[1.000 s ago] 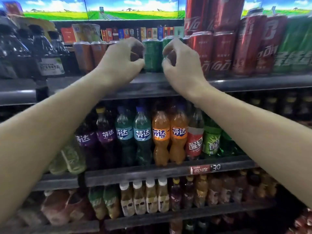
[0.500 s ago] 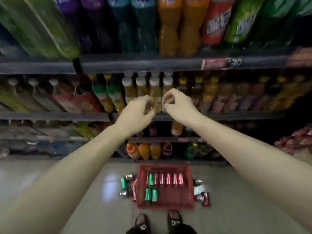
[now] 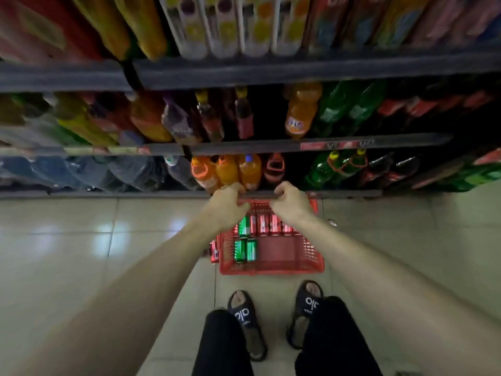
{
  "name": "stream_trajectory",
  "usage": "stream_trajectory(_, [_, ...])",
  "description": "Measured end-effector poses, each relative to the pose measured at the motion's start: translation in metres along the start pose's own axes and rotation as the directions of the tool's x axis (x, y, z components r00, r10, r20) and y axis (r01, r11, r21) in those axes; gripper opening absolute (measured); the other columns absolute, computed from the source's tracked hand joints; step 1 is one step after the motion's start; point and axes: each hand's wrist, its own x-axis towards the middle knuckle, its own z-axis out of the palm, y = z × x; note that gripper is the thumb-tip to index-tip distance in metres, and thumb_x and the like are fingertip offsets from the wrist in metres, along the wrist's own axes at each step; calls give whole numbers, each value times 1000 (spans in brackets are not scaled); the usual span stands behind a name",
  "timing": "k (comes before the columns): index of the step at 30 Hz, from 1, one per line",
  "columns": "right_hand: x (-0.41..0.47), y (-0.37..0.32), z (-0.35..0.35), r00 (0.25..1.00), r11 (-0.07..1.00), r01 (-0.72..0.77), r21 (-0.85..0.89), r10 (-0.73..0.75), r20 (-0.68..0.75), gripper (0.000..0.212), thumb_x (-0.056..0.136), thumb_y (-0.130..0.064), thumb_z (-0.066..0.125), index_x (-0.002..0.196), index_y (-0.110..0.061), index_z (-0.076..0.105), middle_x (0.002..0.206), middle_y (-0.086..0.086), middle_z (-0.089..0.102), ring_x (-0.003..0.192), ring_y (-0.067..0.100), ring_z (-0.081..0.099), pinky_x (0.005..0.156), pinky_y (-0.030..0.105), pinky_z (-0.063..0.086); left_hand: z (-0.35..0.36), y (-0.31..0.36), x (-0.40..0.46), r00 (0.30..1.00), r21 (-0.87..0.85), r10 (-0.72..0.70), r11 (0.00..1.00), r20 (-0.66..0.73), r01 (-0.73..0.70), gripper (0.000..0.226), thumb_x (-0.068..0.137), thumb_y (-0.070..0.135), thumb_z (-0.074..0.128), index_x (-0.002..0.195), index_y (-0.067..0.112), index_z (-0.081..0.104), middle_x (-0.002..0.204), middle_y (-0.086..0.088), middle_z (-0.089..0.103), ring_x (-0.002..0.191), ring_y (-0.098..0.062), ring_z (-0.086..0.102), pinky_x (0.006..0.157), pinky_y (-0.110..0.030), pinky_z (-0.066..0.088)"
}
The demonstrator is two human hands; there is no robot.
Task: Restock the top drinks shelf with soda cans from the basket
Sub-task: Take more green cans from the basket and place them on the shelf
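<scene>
A: What's the biggest thing in view?

B: The shelving (image 3: 271, 74), rising beyond both hands and filled with blurred bottles. Its lowest ledge runs just past the knuckles, with orange bottles (image 3: 227, 172) right beyond the left hand.

A: And under the hands?

B: A pale tiled floor (image 3: 81, 240), and on it the red basket (image 3: 284, 256), directly beneath both hands and reaching back toward the person's feet. Black sandals (image 3: 246, 321) stand nearer the body than the basket.

A: Where are the cans?

B: Lying in the basket. A row of red cans (image 3: 268, 225) sits below and between the two wrists; two green cans (image 3: 245, 249) lie side by side under the left forearm. One more red can (image 3: 214, 251) lies on the floor, touching the basket's outer wall on the left hand's side.

A: The hands themselves?

B: The left hand (image 3: 227, 207) and right hand (image 3: 291, 203) hover close together above the basket's far end, fingers curled inward. Neither visibly holds a can; whether anything is pinched, I cannot tell.
</scene>
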Motion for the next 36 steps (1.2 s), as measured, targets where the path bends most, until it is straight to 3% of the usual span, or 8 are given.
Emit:
stream_trajectory(7, [118,164,143,972,990,-142,-11,142,188,21,93,-16,60,113,-10,60,96,4,59,83,19,54,64,28,38,199,-118,97,961,-155,-209,959,179,238,49,99,33,61,139,7,49,131,-18,65,112,-31,64,91,-35,52])
stream_trajectory(10, [171,223,204,948,980,-198,-18,196,252,4,94,-15,57,91,-14,54,79,0,53,73,16,50,55,26,34,275,-165,139,938,-221,-280,920,205,323,55,101,30,60,147,7,40,135,-18,59,110,-28,62,84,-32,50])
stream_trajectory(13, [223,271,261,927,973,-231,-11,224,300,26,98,-18,57,73,-18,50,71,-2,52,61,9,47,47,21,37,335,-208,181,917,-271,-352,879,187,393,70,98,38,63,153,8,31,147,-21,48,129,-35,53,104,-41,48])
stream_trajectory(16, [263,307,309,904,967,-250,40,218,369,4,95,-18,62,95,-15,65,91,0,62,81,14,58,60,21,43,381,-242,218,893,-259,-425,855,145,449,78,100,37,61,157,3,21,154,-23,42,139,-39,45,115,-46,40])
stream_trajectory(21, [298,348,363,854,941,-323,103,243,460,60,86,-26,71,143,-23,51,137,0,59,118,20,59,90,29,48,419,-274,265,898,-214,-440,876,18,433,87,100,45,60,161,2,15,159,-22,39,145,-38,42,120,-48,36])
stream_trajectory(23, [306,357,375,855,939,-322,121,234,462,58,82,-25,74,138,-23,56,133,0,64,113,19,61,94,30,50,424,-279,277,880,-222,-475,859,-7,461,95,98,52,60,163,3,9,161,-23,34,146,-38,40,119,-50,37])
stream_trajectory(27, [311,363,380,844,935,-327,139,224,487,45,85,-16,74,128,-16,63,111,-2,68,100,16,64,73,23,49,432,-286,286,850,-124,-527,843,10,524,104,96,62,58,161,0,7,159,-25,35,143,-40,42,116,-49,41])
stream_trajectory(36, [313,379,393,861,932,-316,178,203,467,38,80,-11,78,115,-19,64,116,3,71,98,16,65,73,23,51,434,-309,289,850,-87,-512,847,127,524,98,88,60,69,152,-3,29,142,-21,51,127,-35,56,105,-47,52])
